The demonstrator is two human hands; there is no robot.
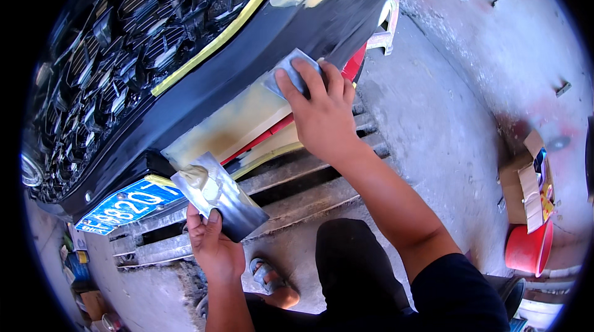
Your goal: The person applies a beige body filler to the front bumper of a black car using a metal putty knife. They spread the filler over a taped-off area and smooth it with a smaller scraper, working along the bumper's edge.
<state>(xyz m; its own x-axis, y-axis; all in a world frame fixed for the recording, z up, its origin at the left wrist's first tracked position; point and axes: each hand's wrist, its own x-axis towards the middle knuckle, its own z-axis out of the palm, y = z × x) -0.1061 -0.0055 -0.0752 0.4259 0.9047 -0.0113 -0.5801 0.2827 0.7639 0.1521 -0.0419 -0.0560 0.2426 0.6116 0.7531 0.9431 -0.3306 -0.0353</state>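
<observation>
- Grey metal makes up the flat plate [249, 211] in the left hand [216, 250]; that grip is closed on its lower corner, thumb on top, and what the fingers do underneath is hidden.
- A pale lump of putty [197, 176] sits near the plate's upper left edge.
- The right hand [325, 115] has a narrow grip on a grey spreader [296, 60], whose lower part the fingers cover; whether its edge touches the dark bumper [247, 92] is hard to make out.
- Beige filler [232, 123] coats the bumper between the two hands, its upper right end partly behind the spreader.
- The black grille [127, 54] is cut off by the dark rim of the view, and its inner parts are too jumbled to tell.
- The blue number plate [127, 205] lies just left of the metal plate.
- Yellow tape [226, 34] follows the grille's lower edge.
- Below the bumper, a slatted wooden pallet [309, 205] leaves dark gaps.
- Right of it, concrete floor [427, 122] gives wide room, bounded by a cardboard box [513, 190] and a red bucket [525, 248].
</observation>
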